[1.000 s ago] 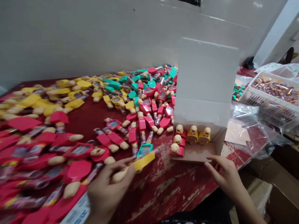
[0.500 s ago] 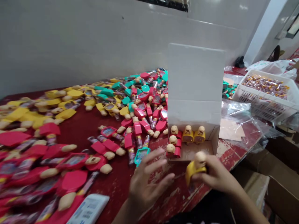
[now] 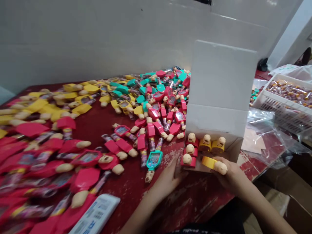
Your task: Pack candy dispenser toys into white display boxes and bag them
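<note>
Holding a yellow toy (image 3: pixel 209 162) in a closed grip, your right hand (image 3: pixel 231 175) is at the front of the open box (image 3: pixel 236 148). The toy lies nearly sideways, its round head toward your hand and its yellow body over the front part of the box. Your left hand (image 3: pixel 169 178) is at the box's front left corner, fingers partly bent — you cannot tell from this view whether they grip the cardboard. Inside, three red toys (image 3: pixel 192 161) line the left side and two more yellow toys (image 3: pixel 217 146) stand at the back, heads up. Behind them the white lid (image 3: pixel 221 81) stands raised. Just left of your left hand, a teal toy (image 3: pixel 154 160) lies on the red table (image 3: pixel 92 125), near a large spread of red, yellow and teal toys (image 3: pixel 85 178). Farther right — beyond some clear plastic (image 3: pixel 260 117) — sits a white basket (image 3: pixel 275 105) of small wrapped pieces (image 3: pixel 290 92).
</note>
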Action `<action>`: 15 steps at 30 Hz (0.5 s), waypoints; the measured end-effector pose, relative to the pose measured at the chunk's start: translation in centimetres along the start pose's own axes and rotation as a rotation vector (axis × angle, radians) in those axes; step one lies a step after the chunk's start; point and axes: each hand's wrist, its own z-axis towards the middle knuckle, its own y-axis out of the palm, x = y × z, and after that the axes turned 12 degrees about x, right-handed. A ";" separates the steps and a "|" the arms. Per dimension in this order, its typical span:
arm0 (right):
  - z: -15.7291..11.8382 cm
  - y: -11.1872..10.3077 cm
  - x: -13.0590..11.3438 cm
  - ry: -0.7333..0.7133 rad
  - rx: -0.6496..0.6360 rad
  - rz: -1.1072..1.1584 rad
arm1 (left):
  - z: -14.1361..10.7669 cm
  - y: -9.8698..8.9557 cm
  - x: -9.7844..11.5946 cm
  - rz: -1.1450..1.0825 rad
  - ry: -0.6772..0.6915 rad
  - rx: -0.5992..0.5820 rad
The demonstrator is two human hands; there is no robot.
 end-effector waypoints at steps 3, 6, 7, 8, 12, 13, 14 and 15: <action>1.4 -0.9 -0.1 0.100 -0.101 -0.039 | 0.3 0.1 1.0 -0.048 -0.049 -0.025; 3.4 -0.6 -0.5 0.233 -0.324 -0.255 | 0.6 0.7 2.1 -0.144 -0.068 -0.120; 4.0 -0.1 -0.8 0.263 -0.418 -0.359 | 0.7 0.9 2.3 -0.158 -0.067 -0.123; 4.5 0.4 -1.0 0.284 -0.499 -0.454 | 0.7 1.1 2.5 -0.161 -0.063 -0.109; 5.4 2.1 -2.2 0.291 -0.590 -0.598 | 0.7 1.9 2.2 -0.152 -0.005 -0.038; 5.4 2.2 -2.3 0.287 -0.582 -0.602 | 0.7 2.0 2.1 -0.148 0.016 -0.026; 5.4 2.2 -2.4 0.287 -0.567 -0.609 | 0.7 1.9 1.9 -0.139 0.034 -0.016; 5.4 2.0 -2.4 0.284 -0.545 -0.610 | 0.5 1.8 1.7 -0.124 0.048 -0.013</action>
